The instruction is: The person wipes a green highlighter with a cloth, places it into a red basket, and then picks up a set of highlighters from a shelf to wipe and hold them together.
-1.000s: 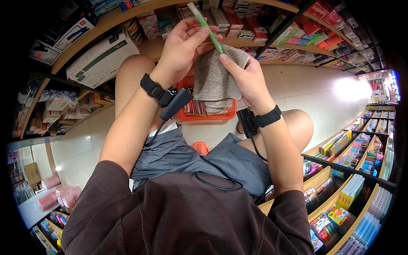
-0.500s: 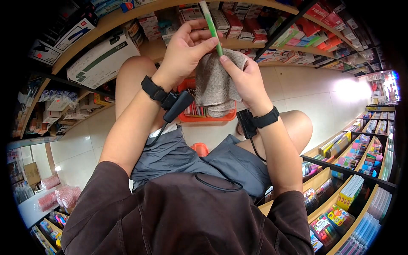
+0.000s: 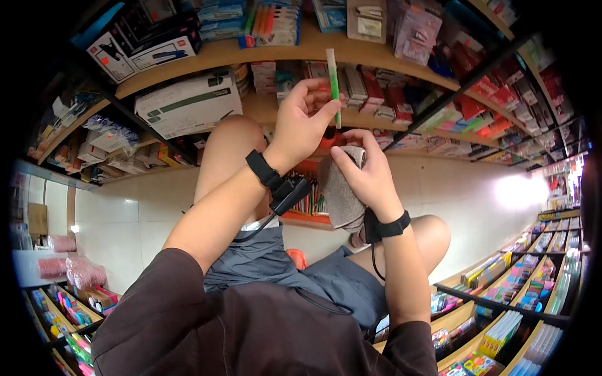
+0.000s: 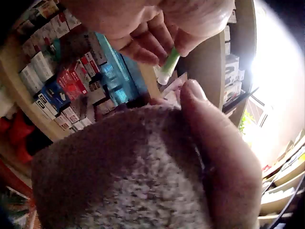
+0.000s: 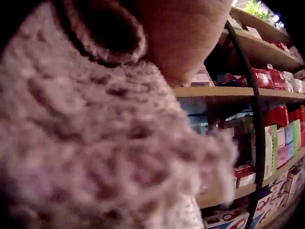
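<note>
My left hand (image 3: pixel 302 125) pinches a slim green pen (image 3: pixel 333 78) between thumb and fingers, the pen standing nearly upright with its pale end at the top. In the left wrist view, the pen (image 4: pixel 170 67) pokes out below that hand. A grey, rough-textured cloth (image 3: pixel 342 197) hangs from my right hand (image 3: pixel 375 182), whose thumb lies along it. The cloth's upper edge is just under the pen's lower end. Cloth fills much of the right wrist view and hides most of the right fingers.
Below the hands, an orange-red basket (image 3: pixel 307 219) of pencils or pens stands on the tiled floor between the knees. Wooden shelves (image 3: pixel 282 59) of boxed goods run across the front, with a large white box (image 3: pixel 188 103) at left. Stationery racks (image 3: pixel 501 313) stand at right.
The pen has come away from the cloth and the right thumb, and stands more upright. The right hand has dropped slightly apart with the cloth. The head view has tilted up, showing more shelf.
</note>
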Motion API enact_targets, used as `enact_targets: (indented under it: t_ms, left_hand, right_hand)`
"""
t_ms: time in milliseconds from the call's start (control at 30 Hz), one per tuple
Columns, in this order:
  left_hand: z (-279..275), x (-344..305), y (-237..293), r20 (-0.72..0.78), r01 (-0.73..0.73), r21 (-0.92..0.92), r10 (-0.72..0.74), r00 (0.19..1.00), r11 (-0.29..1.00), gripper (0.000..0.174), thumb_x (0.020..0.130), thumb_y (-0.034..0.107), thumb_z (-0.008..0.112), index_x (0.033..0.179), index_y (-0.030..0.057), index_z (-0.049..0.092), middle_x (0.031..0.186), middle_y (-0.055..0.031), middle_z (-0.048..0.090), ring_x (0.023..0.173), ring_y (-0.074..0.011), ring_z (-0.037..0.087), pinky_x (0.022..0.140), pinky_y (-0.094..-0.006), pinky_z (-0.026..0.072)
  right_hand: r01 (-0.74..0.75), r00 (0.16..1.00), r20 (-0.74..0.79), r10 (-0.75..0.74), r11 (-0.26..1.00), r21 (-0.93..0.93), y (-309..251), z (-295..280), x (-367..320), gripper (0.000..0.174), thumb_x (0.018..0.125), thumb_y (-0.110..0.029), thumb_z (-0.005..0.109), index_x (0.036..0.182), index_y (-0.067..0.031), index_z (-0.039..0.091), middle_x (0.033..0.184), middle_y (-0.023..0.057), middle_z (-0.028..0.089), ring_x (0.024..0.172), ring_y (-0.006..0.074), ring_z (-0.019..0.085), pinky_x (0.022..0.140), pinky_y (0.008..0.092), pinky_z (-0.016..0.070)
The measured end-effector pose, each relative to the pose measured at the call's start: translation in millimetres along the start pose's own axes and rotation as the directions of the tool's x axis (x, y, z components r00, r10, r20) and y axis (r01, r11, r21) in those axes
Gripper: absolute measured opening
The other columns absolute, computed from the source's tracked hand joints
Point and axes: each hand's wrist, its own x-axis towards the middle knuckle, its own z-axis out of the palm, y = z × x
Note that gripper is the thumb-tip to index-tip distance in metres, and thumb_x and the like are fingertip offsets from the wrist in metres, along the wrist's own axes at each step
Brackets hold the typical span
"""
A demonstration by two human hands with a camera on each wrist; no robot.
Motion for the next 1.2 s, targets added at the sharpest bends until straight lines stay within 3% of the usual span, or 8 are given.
enact_targets:
  t_ms: [100,233,433,800,933,1033,1133,1200]
  left_hand:
    - [-9.2,-2.3,5.9,-0.012,0.091,-0.096,-0.092,0.996,0.991,0.039,0.101,0.004,0.059,0.137,-0.0043,0.047,0.125,-0.0165,0.066,0.112,-0.0197,0.066,0.095,-0.0333,0.056]
    - [-14.4,13.6,12.2,0.0,0.046,-0.202,-0.047,0.999,0.978,0.038,0.101,0.003,0.058,0.137,-0.0048,0.048,0.123,-0.0163,0.068,0.108,-0.0189,0.067,0.094,-0.032,0.0559]
    - [-28.6,7.2,24.8,-0.066,0.048,-0.149,-0.058,0.996,0.988,0.04,0.101,0.003,0.057,0.139,-0.0046,0.047,0.123,-0.0163,0.068,0.107,-0.0175,0.067,0.092,-0.0302,0.0555]
    - [-47.8,22.7,43.3,-0.183,0.052,-0.058,-0.061,0.981,0.997,0.038,0.1,0.005,0.06,0.136,-0.0011,0.049,0.122,-0.0162,0.067,0.104,-0.0155,0.065,0.091,-0.029,0.0521]
    - [-55.9,31.3,38.0,-0.298,-0.114,0.24,0.185,0.936,0.964,0.037,0.096,0.009,0.065,0.13,0.0009,0.053,0.119,-0.0092,0.062,0.108,-0.0151,0.058,0.094,-0.0315,0.0466]
    - [-73.0,42.4,44.7,-0.188,-0.285,0.759,0.616,0.765,0.585,0.047,0.088,0.008,0.067,0.132,0.0003,0.052,0.123,-0.0168,0.061,0.113,-0.0309,0.053,0.096,-0.0418,0.0434]
    - [-89.8,54.5,43.3,-0.117,-0.318,0.823,0.688,0.716,0.471,0.056,0.085,0.008,0.066,0.138,0.0005,0.05,0.128,-0.0199,0.057,0.12,-0.0401,0.045,0.104,-0.0485,0.0345]
    - [-91.3,54.7,38.4,-0.112,-0.279,0.831,0.636,0.764,0.482,0.061,0.084,0.009,0.066,0.141,0.0005,0.047,0.13,-0.0202,0.057,0.12,-0.0412,0.046,0.104,-0.05,0.0343]
  right_hand:
    - [0.032,0.997,-0.077,-0.03,0.999,0.03,-7.0,7.8,1.0,0.042,0.089,-0.02,0.074,0.122,0.0009,0.059,0.103,0.0164,0.069,0.095,0.0258,0.068,0.087,0.0356,0.0519]
    - [0.342,0.927,-0.142,-0.348,0.937,-0.07,-8.1,17.4,26.5,0.051,0.09,-0.011,0.073,0.137,-0.0011,0.057,0.118,0.0183,0.07,0.11,0.0274,0.068,0.095,0.0348,0.051]
    - [0.416,0.899,-0.151,-0.41,0.909,0.008,-17.1,39.7,48.1,0.041,0.085,0.001,0.073,0.126,-0.0018,0.067,0.116,0.0156,0.071,0.106,0.0257,0.069,0.093,0.0341,0.0523]
    - [0.537,0.755,-0.309,-0.578,0.816,-0.214,-31.0,77.7,74.6,0.028,0.082,0.007,0.074,0.109,0.0006,0.073,0.106,0.0172,0.073,0.094,0.0289,0.072,0.085,0.0338,0.0555]
    - [0.496,0.705,-0.425,-0.568,0.823,-0.277,-36.5,75.5,83.2,0.024,0.083,0.007,0.076,0.106,0.0025,0.074,0.102,0.0177,0.075,0.092,0.0258,0.073,0.086,0.0327,0.0556]
    - [0.423,0.708,-0.522,-0.476,0.877,-0.227,-34.8,70.4,95.2,0.022,0.084,0.006,0.076,0.106,0.0027,0.074,0.1,0.0161,0.075,0.088,0.0223,0.072,0.084,0.0304,0.0545]
    - [0.379,0.743,-0.491,-0.454,0.891,-0.249,-38.0,64.0,110.6,0.019,0.085,0.001,0.076,0.104,0.0021,0.074,0.095,0.0144,0.075,0.082,0.0201,0.07,0.078,0.0279,0.0534]
    - [0.359,0.772,-0.465,-0.434,0.901,-0.244,-39.5,64.5,124.2,0.018,0.085,-0.002,0.076,0.103,0.0015,0.074,0.091,0.0136,0.074,0.078,0.0191,0.069,0.073,0.0273,0.0529]
